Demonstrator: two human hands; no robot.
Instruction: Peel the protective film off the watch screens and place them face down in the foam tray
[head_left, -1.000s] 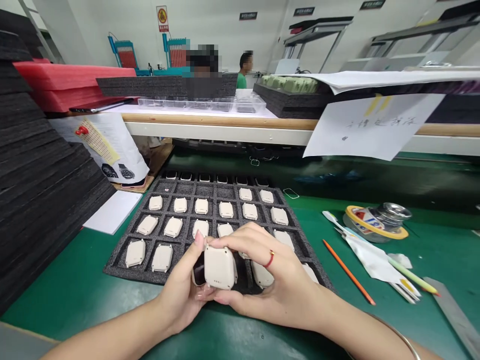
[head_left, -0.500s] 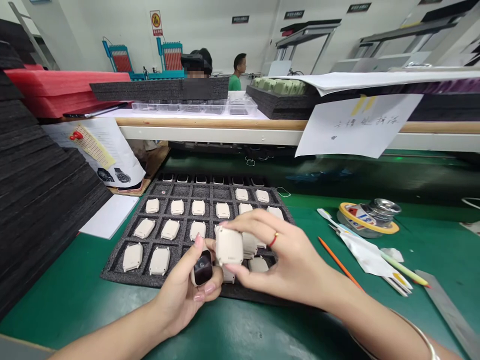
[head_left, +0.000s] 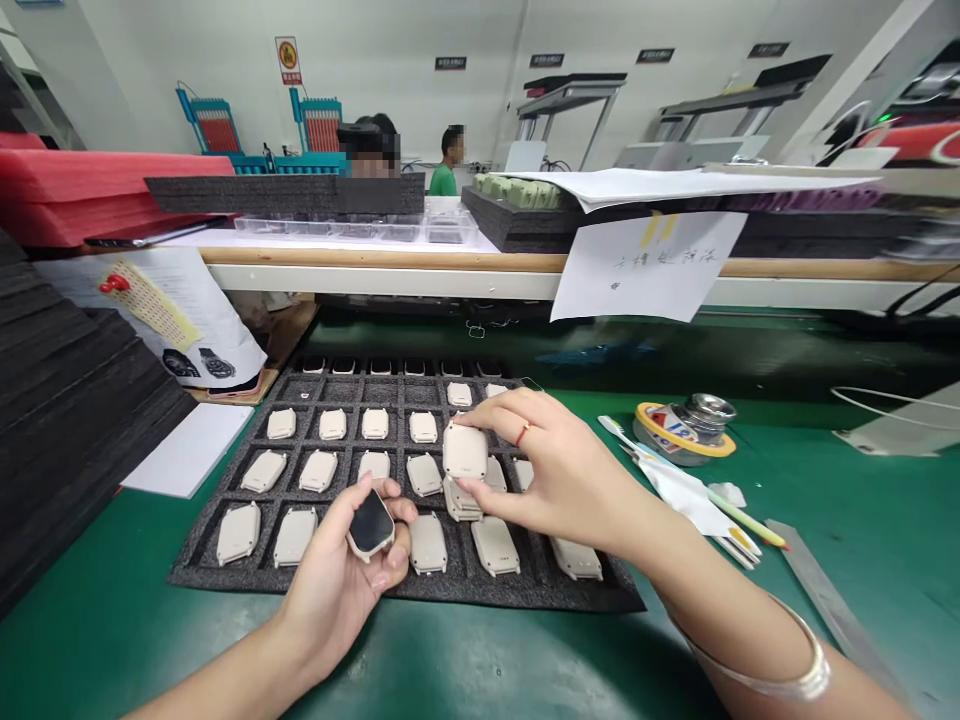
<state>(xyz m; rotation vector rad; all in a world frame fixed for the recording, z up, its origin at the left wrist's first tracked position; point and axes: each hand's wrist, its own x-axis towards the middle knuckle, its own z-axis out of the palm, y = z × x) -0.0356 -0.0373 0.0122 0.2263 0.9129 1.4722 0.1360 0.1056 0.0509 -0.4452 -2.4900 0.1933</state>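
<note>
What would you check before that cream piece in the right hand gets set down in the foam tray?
1. Right hand grips the cream watch case between thumb and fingers: ok.
2. Left hand holds the black-faced watch securely: ok.
3. Foam tray lies flat on the green mat: ok.
4. Cell under the held case free: not ok, another cream case sits just below.
5. Orange pencil and toothbrush outside the tray: ok.
6. Held case free of flaws: cannot tell.

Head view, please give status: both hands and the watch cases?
Left hand shut on black-faced watch case. Right hand pinches beige watch case above foam tray. Cells below hold cases; nothing blocking.
</note>
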